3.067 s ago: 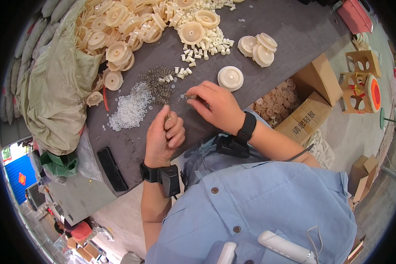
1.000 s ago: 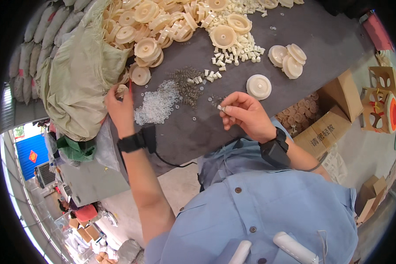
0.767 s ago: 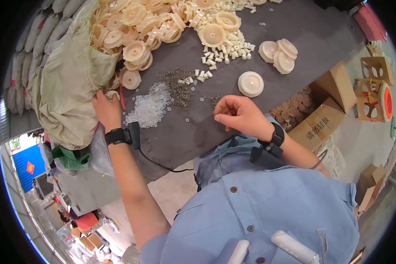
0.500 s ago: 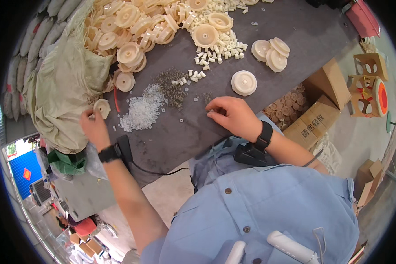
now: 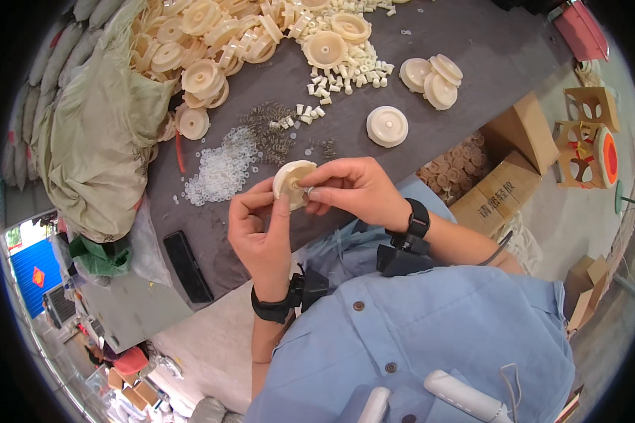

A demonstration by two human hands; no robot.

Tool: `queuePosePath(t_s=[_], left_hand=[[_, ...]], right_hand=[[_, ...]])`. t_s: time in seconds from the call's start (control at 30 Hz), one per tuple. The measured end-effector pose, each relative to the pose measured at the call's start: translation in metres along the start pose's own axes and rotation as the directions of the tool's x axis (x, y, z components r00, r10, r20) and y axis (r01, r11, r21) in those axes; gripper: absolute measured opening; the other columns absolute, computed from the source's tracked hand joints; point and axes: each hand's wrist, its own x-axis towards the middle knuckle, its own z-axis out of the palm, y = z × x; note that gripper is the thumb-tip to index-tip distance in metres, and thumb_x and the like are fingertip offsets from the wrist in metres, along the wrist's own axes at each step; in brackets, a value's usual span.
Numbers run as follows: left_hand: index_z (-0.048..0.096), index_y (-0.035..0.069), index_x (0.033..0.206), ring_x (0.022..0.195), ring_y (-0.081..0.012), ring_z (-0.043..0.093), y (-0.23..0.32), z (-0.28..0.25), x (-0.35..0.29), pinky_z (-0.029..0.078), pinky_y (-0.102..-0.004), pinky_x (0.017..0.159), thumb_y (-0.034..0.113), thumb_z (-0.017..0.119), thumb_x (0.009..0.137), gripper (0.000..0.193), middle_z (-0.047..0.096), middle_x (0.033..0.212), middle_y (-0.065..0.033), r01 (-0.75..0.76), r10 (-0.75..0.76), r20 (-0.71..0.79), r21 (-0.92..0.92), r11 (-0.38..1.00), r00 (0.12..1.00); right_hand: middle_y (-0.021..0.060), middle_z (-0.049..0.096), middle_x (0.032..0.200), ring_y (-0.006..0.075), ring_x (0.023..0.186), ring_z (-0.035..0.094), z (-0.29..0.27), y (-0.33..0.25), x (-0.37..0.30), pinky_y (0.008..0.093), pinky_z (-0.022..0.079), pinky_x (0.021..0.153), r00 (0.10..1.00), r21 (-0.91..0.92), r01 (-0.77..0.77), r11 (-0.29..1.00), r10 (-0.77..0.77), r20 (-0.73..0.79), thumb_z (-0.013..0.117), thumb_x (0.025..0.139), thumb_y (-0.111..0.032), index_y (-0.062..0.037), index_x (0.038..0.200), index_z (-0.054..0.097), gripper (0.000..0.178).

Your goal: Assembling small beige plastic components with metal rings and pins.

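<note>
My left hand grips a cream plastic wheel by its rim, tilted up above the near part of the table. Against the wheel's hub, the thumb and fingertips of my right hand are pinched together; a small piece between them is too hidden to name. Just beyond my hands lie a heap of translucent white washers, a pile of small metal springs and a smaller cluster of springs. One cream wheel rests flat to the right, past my right hand.
Many cream wheels are heaped at the far left beside a pale green sack. Small white plastic bushings spread across the far middle. Several wheels sit at the far right. A black phone lies at the near-left edge; a cardboard box stands right.
My left hand has brought the wheel from beside the sack to the middle, in front of me. The right hand has moved slightly left and now meets it at the hub.
</note>
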Motion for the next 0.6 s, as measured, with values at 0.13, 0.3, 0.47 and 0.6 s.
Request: queuePosePath(t_s=[0.13,0.3,0.47,0.6], left_hand=[[0.051,-0.001,0.085,0.086,-0.0109,0.056,0.001,0.003,0.0,0.044,-0.0226,0.077,0.001,0.062,0.081,0.012,0.059,0.105,-0.0164,0.025,-0.025,0.053,0.001,1.0,0.998],[0.051,-0.001,0.084,0.085,-0.011,0.056,0.004,0.002,-0.003,0.045,-0.0222,0.076,-0.002,0.062,0.08,0.012,0.059,0.104,-0.0159,0.051,-0.049,0.073,-0.032,0.998,0.996],[0.05,-0.001,0.083,0.085,-0.0107,0.056,0.011,0.001,-0.004,0.045,-0.0213,0.074,-0.004,0.062,0.08,0.013,0.059,0.104,-0.0157,0.115,-0.105,0.1,-0.111,0.987,0.99],[0.05,-0.002,0.085,0.084,-0.0101,0.057,0.01,0.0,-0.008,0.046,-0.0212,0.072,-0.005,0.061,0.08,0.013,0.058,0.104,-0.0154,0.126,-0.103,0.141,-0.164,0.978,0.985]], right_hand=[[0.0083,0.065,0.087,0.0137,0.076,0.064,-0.001,0.002,-0.003,0.0241,0.053,0.066,0.999,0.0,0.01,1.0,-0.01,-0.042,0.06,0.082,-0.001,0.003,0.1,0.061,0.018],[0.0043,0.062,0.085,0.0101,0.078,0.061,-0.002,-0.009,-0.006,0.0227,0.05,0.068,0.993,-0.416,0.05,0.908,-0.09,-0.077,0.066,0.078,-0.005,0.0012,0.101,0.059,0.024],[0.0027,0.058,0.098,0.0075,0.086,0.056,-0.008,-0.001,-0.002,0.0231,0.048,0.07,0.939,-0.553,0.273,0.787,-0.344,-0.026,0.068,0.078,-0.007,-0.001,0.107,0.052,0.034],[0.0033,0.06,0.091,0.0078,0.082,0.056,-0.007,0.001,-0.003,0.0218,0.048,0.071,0.997,-0.133,0.073,0.988,-0.076,-0.017,0.067,0.078,-0.009,0.0015,0.104,0.054,0.031]])
